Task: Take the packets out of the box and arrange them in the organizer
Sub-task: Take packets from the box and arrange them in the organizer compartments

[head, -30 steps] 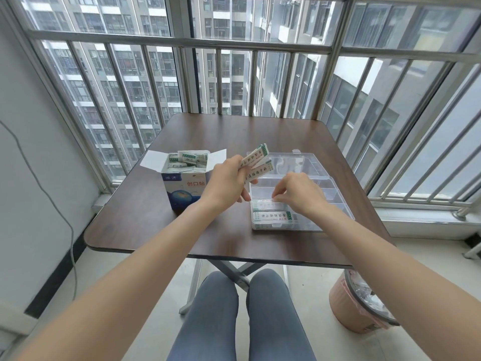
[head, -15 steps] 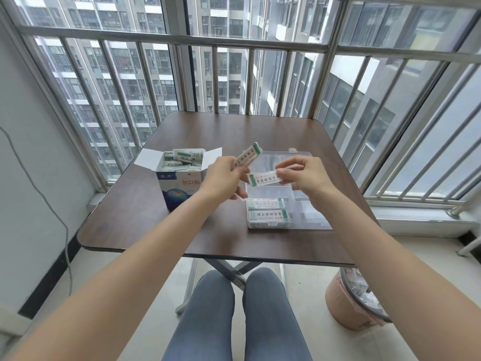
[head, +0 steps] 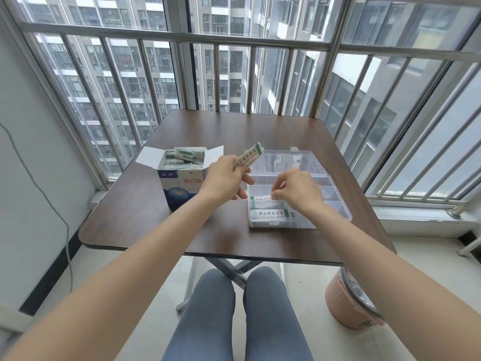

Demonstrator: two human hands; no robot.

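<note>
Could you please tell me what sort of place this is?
Probably an enclosed high-rise apartment balcony: metal window bars, tower blocks outside, and a small folding table.

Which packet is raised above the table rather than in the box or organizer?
The packet gripped by the left hand, tilted up between box and organizer.

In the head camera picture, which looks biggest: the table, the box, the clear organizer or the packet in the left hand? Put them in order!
1. Table
2. Organizer, though its open lid adds to its spread
3. Box, not far behind the organizer
4. Packet held in the left hand, clearly the smallest
</note>
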